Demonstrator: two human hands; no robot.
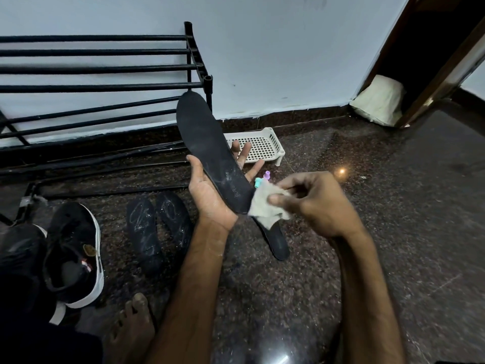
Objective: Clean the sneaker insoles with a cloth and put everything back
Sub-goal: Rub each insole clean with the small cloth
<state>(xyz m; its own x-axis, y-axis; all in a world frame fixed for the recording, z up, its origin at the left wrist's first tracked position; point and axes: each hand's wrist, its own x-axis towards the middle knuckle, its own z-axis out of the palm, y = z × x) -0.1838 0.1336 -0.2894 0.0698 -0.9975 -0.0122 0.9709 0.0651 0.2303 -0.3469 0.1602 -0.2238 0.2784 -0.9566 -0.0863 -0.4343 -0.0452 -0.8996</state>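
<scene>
Cloth met the low end of a black insole, held above the floor.
It lay slanted across the left hand, palm flat and fingers straight beneath it, its matte surface flecked with pale scuffs toward the low end. The right hand pinched a crumpled pale cloth against that edge.

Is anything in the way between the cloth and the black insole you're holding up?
No, nothing visible is in the way. The cloth, pinched in the right hand, already meets the lower end of the insole, which lies across the open palm of the left hand.
</scene>
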